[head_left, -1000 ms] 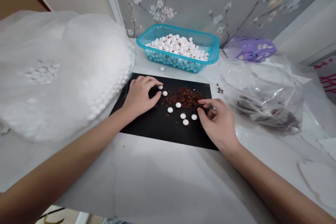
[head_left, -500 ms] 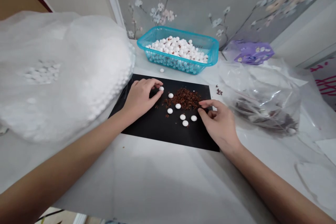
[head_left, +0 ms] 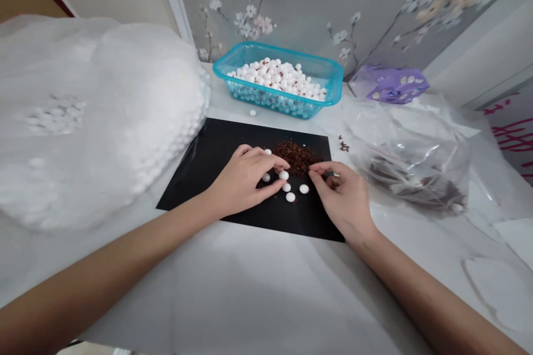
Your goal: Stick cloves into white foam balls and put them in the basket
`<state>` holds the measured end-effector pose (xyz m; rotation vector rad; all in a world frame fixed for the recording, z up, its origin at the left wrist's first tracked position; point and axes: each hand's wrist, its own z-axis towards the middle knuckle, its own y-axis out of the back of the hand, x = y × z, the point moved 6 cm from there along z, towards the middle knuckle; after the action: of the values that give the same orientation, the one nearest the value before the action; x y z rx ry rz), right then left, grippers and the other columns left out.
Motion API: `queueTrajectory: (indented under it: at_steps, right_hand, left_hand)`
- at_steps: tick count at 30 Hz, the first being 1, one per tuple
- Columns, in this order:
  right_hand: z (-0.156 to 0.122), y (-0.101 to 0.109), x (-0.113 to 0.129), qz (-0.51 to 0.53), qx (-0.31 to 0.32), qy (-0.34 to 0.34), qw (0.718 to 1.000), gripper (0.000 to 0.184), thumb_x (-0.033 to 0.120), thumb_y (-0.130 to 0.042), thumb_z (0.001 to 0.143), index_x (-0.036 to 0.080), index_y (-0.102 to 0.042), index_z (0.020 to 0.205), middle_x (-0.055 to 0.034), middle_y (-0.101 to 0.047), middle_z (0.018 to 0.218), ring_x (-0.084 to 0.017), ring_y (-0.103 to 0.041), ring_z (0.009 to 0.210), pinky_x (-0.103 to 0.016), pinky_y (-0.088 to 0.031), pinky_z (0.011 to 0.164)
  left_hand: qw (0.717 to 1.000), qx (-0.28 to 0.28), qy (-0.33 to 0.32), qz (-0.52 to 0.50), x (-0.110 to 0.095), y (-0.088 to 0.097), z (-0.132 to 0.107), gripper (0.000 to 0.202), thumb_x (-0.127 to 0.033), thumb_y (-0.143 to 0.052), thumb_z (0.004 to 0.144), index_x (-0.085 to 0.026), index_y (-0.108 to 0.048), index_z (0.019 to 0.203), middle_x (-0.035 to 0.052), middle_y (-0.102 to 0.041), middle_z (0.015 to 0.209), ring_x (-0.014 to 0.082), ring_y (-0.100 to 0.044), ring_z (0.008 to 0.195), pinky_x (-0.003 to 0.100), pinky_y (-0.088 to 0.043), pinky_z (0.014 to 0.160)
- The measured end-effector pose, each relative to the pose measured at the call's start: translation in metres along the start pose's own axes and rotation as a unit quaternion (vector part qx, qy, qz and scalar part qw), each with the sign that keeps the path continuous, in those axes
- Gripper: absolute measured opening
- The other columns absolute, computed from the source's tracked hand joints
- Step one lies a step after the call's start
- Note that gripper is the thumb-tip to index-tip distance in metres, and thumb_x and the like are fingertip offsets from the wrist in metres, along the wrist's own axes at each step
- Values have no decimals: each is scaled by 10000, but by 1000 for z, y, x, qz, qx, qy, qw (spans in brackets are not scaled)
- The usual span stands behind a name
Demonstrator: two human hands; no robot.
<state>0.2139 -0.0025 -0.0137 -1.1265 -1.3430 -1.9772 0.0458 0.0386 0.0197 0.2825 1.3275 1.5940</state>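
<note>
My left hand (head_left: 254, 177) is over the middle of a black mat (head_left: 195, 177), its thumb and fingertips closed on a small white ball (head_left: 283, 175). Several other white balls lie loose on the mat, among them one (head_left: 303, 189) between my two hands. My right hand (head_left: 343, 194) rests at the mat's right side with thumb and forefinger pinched together; whatever is between them is too small to make out. Just behind the fingertips is a heap of small reddish-brown pieces (head_left: 296, 156).
Behind the mat stands a blue plastic basket (head_left: 278, 108) full of white balls with some brown bits. A large translucent bag (head_left: 137, 105) of white balls bulges at left. At right lie a clear plastic bag (head_left: 416, 161) with dark contents and a purple packet (head_left: 397, 86).
My left hand has moved right and nearer me with a white ball, from the mat's left part to its middle. The right thumb and forefinger have come together beside the brown heap.
</note>
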Motion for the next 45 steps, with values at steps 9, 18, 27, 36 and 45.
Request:
queueTrajectory:
  at_steps: [9, 18, 27, 36, 45]
  right_hand:
    - [-1, -3, 3, 33, 17, -15, 999, 125, 277, -609, 749, 168, -636, 805, -12, -625, 740, -65, -388, 424, -230, -346, 419]
    - [0, -3, 5, 23, 12, 41, 999, 176, 285, -525, 825, 189, -650, 904, -55, -627, 935, -109, -521, 590, -265, -437, 538]
    - [-3, -4, 4, 65, 37, -27, 997, 216, 372, -592, 783, 179, -647, 862, -25, -644, 756, -74, -425, 437, -229, -375, 403]
    - [-8, 0, 15, 29, 15, 53, 998, 154, 318, -595, 791, 193, -671, 840, -14, -667, 736, -76, -425, 429, -228, -368, 424]
    - [-11, 2, 22, 11, 7, 82, 997, 100, 281, -578, 803, 201, -627, 837, 0, -652, 755, -69, -466, 443, -214, -384, 429]
  left_hand:
    - [999, -3, -28, 32, -3, 0, -1, 140, -279, -518, 867, -194, -620, 910, 18, -680, 940, 180, -568, 928, 331, -314, 825]
    - [994, -8, -61, 85, -2, -1, -3, 184, -279, -487, 880, -197, -636, 949, 43, -669, 934, 191, -554, 935, 347, -322, 824]
    - [996, -15, -74, 54, -5, 0, -4, 164, -246, -510, 848, -180, -610, 960, 31, -698, 894, 193, -578, 920, 355, -339, 850]
    - [993, -44, -96, -61, -17, 11, -6, 52, -232, -576, 779, -202, -614, 798, -1, -691, 758, 156, -594, 764, 325, -393, 775]
    - [988, 59, -109, -88, -45, -12, -12, 137, -257, -530, 839, -197, -653, 852, 8, -672, 710, 132, -605, 685, 241, -443, 642]
